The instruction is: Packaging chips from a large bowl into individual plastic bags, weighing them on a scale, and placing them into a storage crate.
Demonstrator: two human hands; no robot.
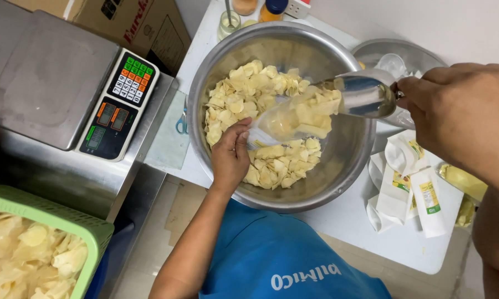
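Observation:
A big steel bowl (pixel 338 160) holds a heap of pale yellow chips (pixel 244 94). My left hand (pixel 231 155) reaches into the bowl and grips the bottom end of a clear plastic bag (pixel 285 119), held on its side over the chips. My right hand (pixel 462 111) grips the handle of a metal scoop (pixel 363 95), whose mouth meets the bag's open end. Chips show inside the bag.
A digital scale (pixel 44 72) with a keypad (pixel 130 80) stands at the left. A green basket (pixel 88 230) of chips sits at the lower left. Empty white pouches (pixel 410 188) lie on the white table (pixel 410 249) at the right. Jars (pixel 230 22) stand behind the bowl.

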